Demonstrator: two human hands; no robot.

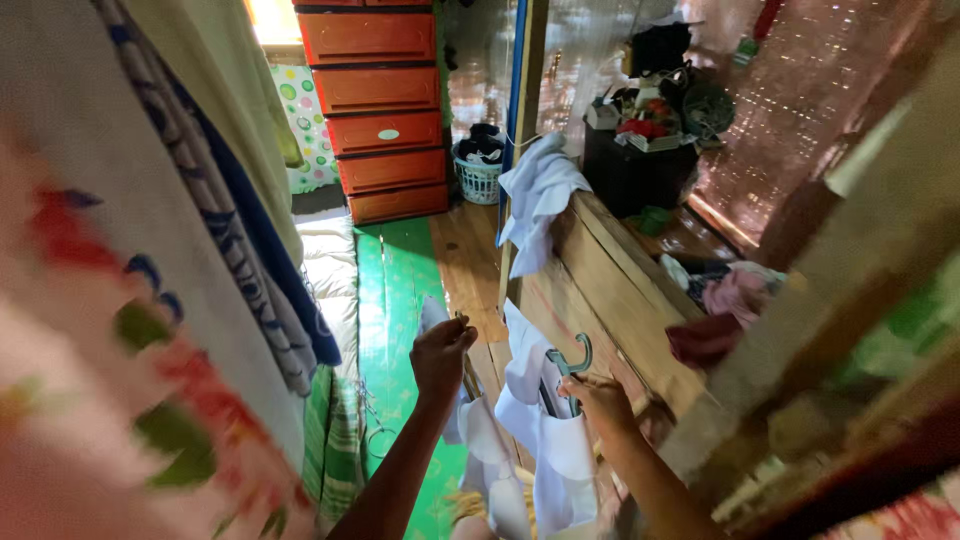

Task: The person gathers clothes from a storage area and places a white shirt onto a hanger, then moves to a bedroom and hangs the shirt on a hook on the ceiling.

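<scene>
tall orange-red plastic chest of drawers (378, 110) at far centre-left, five drawer fronts in view. white openwork laundry basket (478, 180) just right of it, dark clothes inside. green floor mat (400, 300) running from drawers toward near side, bare wooden floorboards (465, 255) to its right. white cloth (538, 195) draped over far end of wooden plank rail (620, 290). black box-shaped cabinet (635, 175) far right, clutter piled on top. blurred floral fabric (90, 380) and blue-striped cloth (235, 240) hanging near left.
</scene>
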